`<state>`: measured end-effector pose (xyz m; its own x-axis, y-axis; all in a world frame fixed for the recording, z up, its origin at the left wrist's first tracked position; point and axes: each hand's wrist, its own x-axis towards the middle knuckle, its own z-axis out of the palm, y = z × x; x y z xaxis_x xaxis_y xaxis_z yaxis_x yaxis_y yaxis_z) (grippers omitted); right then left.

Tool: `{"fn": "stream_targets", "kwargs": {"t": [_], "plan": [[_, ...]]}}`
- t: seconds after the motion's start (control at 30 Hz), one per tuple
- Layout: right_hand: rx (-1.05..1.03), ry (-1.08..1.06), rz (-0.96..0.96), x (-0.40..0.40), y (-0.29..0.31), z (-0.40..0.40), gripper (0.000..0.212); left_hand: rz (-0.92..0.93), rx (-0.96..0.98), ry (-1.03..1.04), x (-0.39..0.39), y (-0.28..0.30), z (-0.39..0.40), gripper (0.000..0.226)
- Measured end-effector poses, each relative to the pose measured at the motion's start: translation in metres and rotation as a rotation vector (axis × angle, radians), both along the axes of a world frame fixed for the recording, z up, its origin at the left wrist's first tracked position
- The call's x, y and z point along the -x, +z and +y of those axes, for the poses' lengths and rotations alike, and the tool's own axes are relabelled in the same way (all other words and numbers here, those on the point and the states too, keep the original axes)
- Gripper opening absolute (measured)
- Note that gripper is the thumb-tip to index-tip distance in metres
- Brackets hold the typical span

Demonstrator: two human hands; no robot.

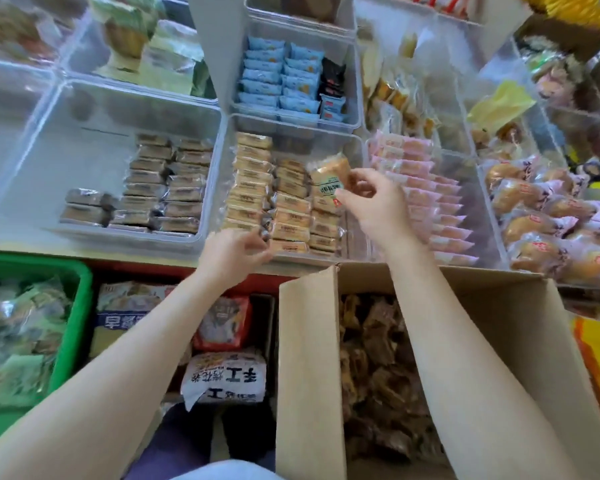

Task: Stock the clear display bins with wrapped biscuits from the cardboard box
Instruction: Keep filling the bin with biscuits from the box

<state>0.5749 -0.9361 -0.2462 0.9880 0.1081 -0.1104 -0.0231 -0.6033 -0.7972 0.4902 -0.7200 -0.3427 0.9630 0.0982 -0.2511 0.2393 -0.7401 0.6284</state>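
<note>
Cardboard box (pixel 309 358) stands open at 6 o'clock below the table (pixel 84 249), full of dark-wrapped packets, flaps up. Above it, the middle clear bin (pixel 355 168) sits dead centre of the row, already carrying three columns of tan wrapped biscuits (pixel 288 202) laid flat, long axes running 9 to 3. The right-hand column looks shorter at its far end, so I judge the open slot lies there, toward 12 o'clock. Left neighbour bin (pixel 49 140) holds darker packets, part-filled; pink packets (pixel 430 188) fill the bin at 3 o'clock. Right hand (pixel 371 199) is over the middle bin, its grip pinching one wrapped biscuit (pixel 328 181) by its lower right corner between thumb and fingertips; the packet is held tilted, its long axis running roughly 12 to 6, crosswise to the rows beneath. It hangs just above the right column, so the slot lies directly under and slightly to 11 o'clock of the grip. Likely it needs a quarter turn before going down. Left hand (pixel 232 252) is at the bin's near edge at 7 o'clock, fingers curled on the end of a packet in the left column; farther from the slot.
</note>
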Motion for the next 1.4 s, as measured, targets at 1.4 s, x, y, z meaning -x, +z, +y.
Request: {"fn": "stream_targets", "kwargs": {"t": [1.4], "plan": [[0.159, -0.862, 0.601, 0.190, -0.070, -0.234, 0.035, -0.301, -0.159, -0.561, 0.022, 0.048, -0.217, 0.075]]}}
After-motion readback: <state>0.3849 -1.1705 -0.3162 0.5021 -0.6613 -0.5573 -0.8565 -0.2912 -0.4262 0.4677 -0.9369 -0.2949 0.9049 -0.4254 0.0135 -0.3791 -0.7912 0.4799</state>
